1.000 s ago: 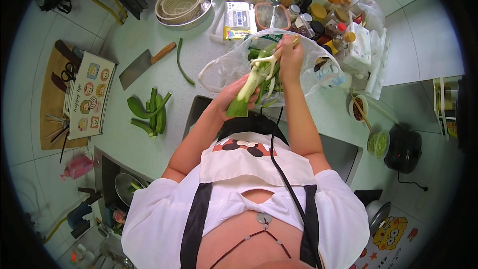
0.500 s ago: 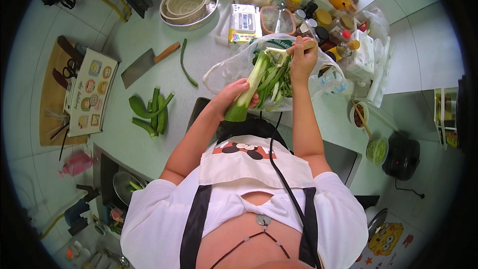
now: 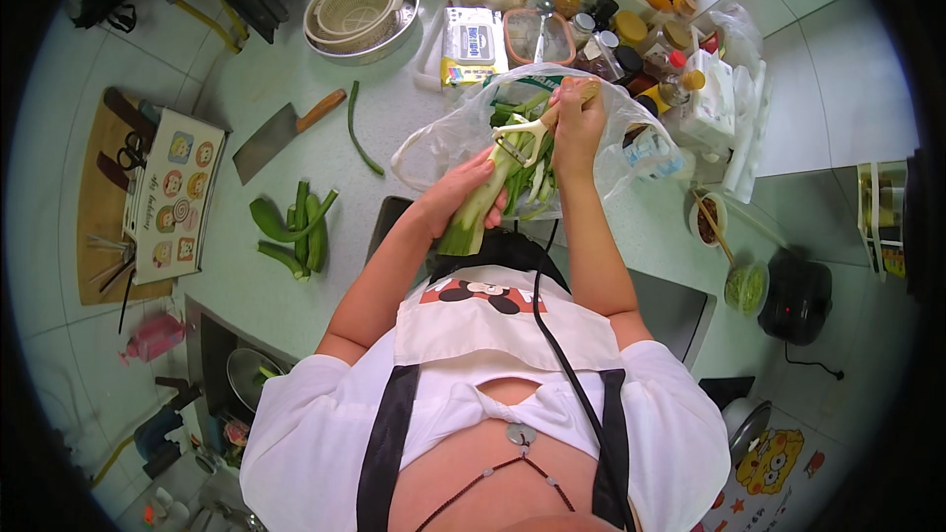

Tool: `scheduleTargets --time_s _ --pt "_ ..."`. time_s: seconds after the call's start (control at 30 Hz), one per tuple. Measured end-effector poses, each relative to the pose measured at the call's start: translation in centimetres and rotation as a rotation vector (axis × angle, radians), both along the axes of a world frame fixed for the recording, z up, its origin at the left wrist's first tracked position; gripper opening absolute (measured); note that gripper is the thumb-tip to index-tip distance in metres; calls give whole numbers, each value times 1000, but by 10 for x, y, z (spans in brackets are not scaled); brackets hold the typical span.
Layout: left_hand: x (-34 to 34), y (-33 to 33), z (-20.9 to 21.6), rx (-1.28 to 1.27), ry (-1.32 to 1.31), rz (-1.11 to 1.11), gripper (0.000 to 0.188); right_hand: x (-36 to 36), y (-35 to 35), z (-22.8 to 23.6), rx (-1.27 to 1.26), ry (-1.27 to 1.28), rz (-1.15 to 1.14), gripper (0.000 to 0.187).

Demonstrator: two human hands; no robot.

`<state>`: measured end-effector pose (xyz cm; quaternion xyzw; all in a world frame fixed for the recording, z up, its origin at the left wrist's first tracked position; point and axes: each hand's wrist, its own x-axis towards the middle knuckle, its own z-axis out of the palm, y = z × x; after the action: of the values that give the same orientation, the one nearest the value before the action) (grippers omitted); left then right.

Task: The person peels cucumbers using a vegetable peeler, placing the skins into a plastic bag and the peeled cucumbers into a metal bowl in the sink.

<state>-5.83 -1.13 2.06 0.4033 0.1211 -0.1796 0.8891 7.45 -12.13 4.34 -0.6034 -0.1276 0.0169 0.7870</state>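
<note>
My left hand point(image 3: 455, 195) grips a long pale green vegetable stalk point(image 3: 483, 205) near its lower end, holding it tilted over a clear plastic bag point(image 3: 443, 138). My right hand point(image 3: 574, 123) holds a light-coloured peeler point(image 3: 524, 136) whose blade rests against the upper part of the stalk. Green peelings and leaves point(image 3: 527, 182) lie inside the bag under the stalk.
On the counter to the left lie several green vegetable pieces point(image 3: 294, 227), a cleaver with a wooden handle point(image 3: 281, 128) and a long green strip point(image 3: 357, 128). A colander in a metal bowl point(image 3: 357, 8), containers and sauce bottles point(image 3: 641, 34) stand at the back. A sink point(image 3: 236, 374) is at lower left.
My right hand with the peeler has moved along the stalk, and the stalk has shifted a little in my left hand. The view has shifted slightly.
</note>
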Motion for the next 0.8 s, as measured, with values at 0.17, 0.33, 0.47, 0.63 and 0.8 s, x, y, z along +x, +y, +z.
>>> scheduleTargets --time_s 0.17,0.33,0.47,0.63,0.8 --pt "0 0 -1 -28 -4 14 46 -5 4 -6 -13 -40 37 18" --pt "-10 10 -7 -85 -42 -29 47 33 -14 -43 -141 -118 -131 20" --pt "-14 13 -2 -55 -1 -7 49 36 -25 -42 -142 -47 -195 21" --pt "-12 12 -2 -45 -13 1 51 24 -25 -20 41 15 -175 20" --pt "-9 6 -1 123 32 -5 47 3 -11 -8 -4 -48 -33 17"
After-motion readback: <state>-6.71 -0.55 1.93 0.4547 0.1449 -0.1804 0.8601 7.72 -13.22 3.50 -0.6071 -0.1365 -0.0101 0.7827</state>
